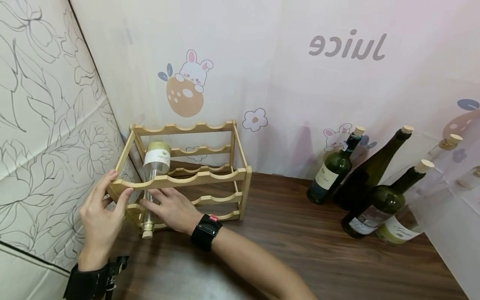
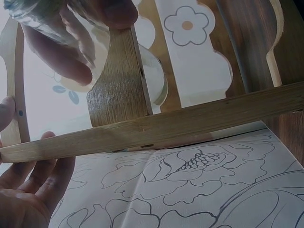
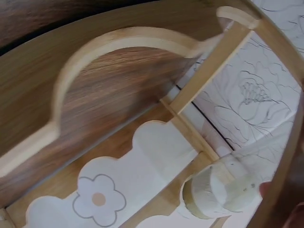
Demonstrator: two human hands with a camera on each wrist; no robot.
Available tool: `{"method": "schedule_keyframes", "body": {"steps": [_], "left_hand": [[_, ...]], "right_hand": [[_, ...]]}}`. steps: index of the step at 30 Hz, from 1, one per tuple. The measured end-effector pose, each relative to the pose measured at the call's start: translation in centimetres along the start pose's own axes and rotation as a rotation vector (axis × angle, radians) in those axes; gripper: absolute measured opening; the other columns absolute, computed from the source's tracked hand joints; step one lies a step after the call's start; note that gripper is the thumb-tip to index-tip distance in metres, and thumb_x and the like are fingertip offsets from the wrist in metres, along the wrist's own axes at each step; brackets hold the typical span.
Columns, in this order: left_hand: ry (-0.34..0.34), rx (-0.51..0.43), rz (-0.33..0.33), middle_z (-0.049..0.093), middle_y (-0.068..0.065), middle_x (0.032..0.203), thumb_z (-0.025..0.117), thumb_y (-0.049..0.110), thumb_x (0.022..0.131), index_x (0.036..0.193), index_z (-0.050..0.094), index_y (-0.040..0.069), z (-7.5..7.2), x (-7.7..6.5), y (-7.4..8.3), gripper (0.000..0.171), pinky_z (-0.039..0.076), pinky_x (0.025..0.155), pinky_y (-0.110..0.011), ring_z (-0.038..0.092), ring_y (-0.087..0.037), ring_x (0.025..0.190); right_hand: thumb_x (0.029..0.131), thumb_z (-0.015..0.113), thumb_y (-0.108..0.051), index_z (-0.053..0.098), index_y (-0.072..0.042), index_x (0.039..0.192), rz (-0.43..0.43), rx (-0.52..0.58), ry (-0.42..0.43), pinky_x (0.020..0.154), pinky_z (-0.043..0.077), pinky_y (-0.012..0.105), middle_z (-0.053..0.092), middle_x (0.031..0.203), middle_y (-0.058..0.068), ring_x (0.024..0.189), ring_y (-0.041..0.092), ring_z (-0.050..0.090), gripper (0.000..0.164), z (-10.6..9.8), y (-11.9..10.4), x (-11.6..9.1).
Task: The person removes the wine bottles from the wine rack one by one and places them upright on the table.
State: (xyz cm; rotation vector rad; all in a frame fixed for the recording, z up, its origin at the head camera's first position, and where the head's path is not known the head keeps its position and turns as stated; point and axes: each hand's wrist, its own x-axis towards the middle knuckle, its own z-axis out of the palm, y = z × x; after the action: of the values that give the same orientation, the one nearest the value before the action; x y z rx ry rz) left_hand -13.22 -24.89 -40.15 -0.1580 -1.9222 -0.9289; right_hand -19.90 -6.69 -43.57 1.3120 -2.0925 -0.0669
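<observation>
A light wooden wine rack with scalloped rails stands on the table at the left. My left hand grips its front left top corner, thumb on the near side of the rail. A clear glass wine bottle with a white and yellow-green label slants through the rack's left end, its base high at the back and its corked neck low at the front. Below the top front rail, my right hand holds the bottle by the neck. In the right wrist view, the bottle's labelled base shows behind the rail.
Several corked bottles stand at the table's right: a green bottle with a cream label, a tall dark bottle, another green bottle and a clear bottle. A printed backdrop rises behind, and a floral panel borders the left.
</observation>
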Motion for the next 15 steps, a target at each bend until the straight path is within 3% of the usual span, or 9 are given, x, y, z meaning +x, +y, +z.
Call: {"method": "schedule_keyframes", "body": {"steps": [3, 8, 10, 15], "left_hand": [[-0.003, -0.004, -0.001, 0.069, -0.02, 0.14, 0.086, -0.006, 0.081, 0.135, 0.069, 0.001, 0.1, -0.1, 0.0, 0.057, 0.047, 0.091, 0.006, 0.057, 0.015, 0.126], [0.004, -0.006, 0.01, 0.07, -0.02, 0.139, 0.086, -0.004, 0.083, 0.135, 0.069, 0.0, 0.2, 0.0, 0.0, 0.055, 0.047, 0.091, 0.005, 0.058, 0.014, 0.125], [0.01, -0.006, 0.007, 0.07, -0.019, 0.139, 0.086, -0.004, 0.083, 0.135, 0.069, 0.0, 0.2, 0.1, 0.0, 0.055, 0.047, 0.091, 0.005, 0.058, 0.014, 0.126], [0.016, -0.007, -0.007, 0.07, -0.019, 0.139, 0.086, -0.004, 0.083, 0.134, 0.069, 0.0, 0.1, 0.1, -0.1, 0.054, 0.047, 0.092, 0.005, 0.058, 0.013, 0.126]], "right_hand": [[0.111, 0.05, -0.02, 0.068, -0.029, 0.136, -0.064, -0.03, 0.124, 0.103, 0.057, 0.024, 0.061, 0.148, 0.003, 0.118, 0.015, 0.061, 0.032, 0.5, 0.4, -0.3], [0.114, 0.043, -0.019, 0.072, -0.02, 0.126, -0.112, -0.082, 0.376, 0.099, 0.06, 0.025, 0.072, 0.13, 0.001, 0.109, 0.015, 0.068, 0.032, 0.4, 1.3, -0.2], [0.112, 0.049, -0.019, 0.072, -0.019, 0.125, -0.114, -0.097, 0.422, 0.1, 0.061, 0.025, 0.073, 0.128, 0.0, 0.105, 0.015, 0.069, 0.027, 0.2, 1.5, -0.2], [0.106, 0.058, -0.018, 0.073, -0.017, 0.124, -0.144, -0.078, 0.468, 0.111, 0.059, 0.032, 0.072, 0.137, 0.006, 0.114, 0.024, 0.072, 0.023, 0.4, 1.5, -1.1]]}}
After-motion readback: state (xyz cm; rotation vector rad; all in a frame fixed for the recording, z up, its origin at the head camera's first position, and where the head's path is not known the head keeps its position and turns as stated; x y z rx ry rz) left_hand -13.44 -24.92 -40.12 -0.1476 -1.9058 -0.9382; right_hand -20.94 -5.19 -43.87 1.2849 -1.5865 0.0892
